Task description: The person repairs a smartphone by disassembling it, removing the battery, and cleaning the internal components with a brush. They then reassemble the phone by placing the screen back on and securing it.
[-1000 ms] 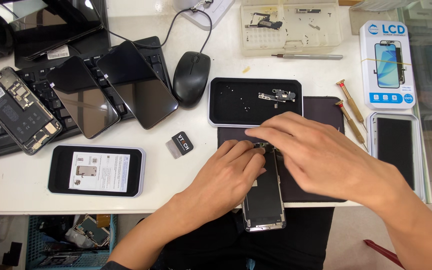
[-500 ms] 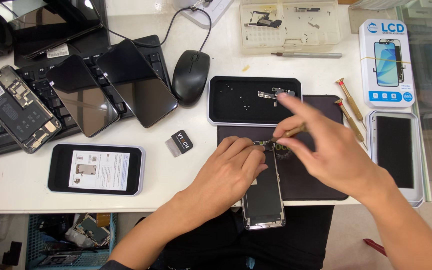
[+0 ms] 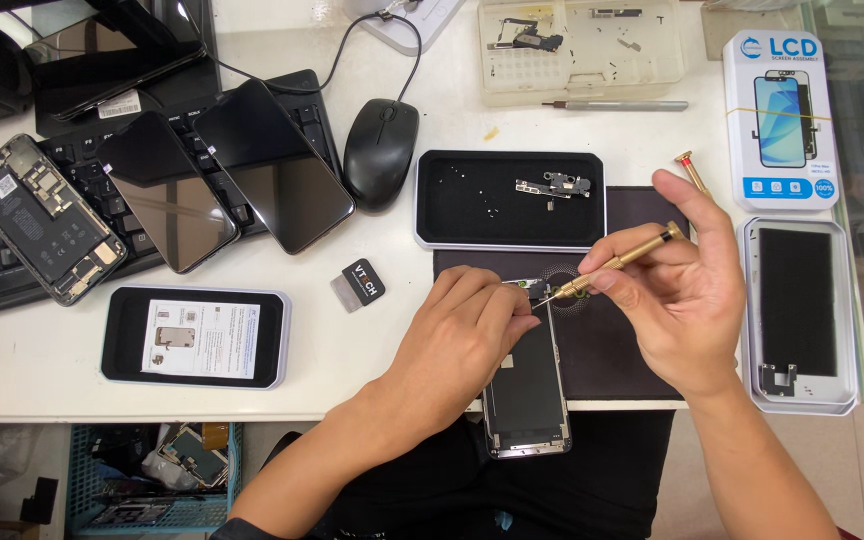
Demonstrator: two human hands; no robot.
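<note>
Brass screwdriver [image 3: 617,263] now in right hand [image 3: 682,300], formerly empty.

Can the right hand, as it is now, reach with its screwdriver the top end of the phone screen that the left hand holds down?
Probably yes. The right hand holds the brass screwdriver with its tip already beside the top edge of the phone screen, and the left hand leaves that spot uncovered.
</note>
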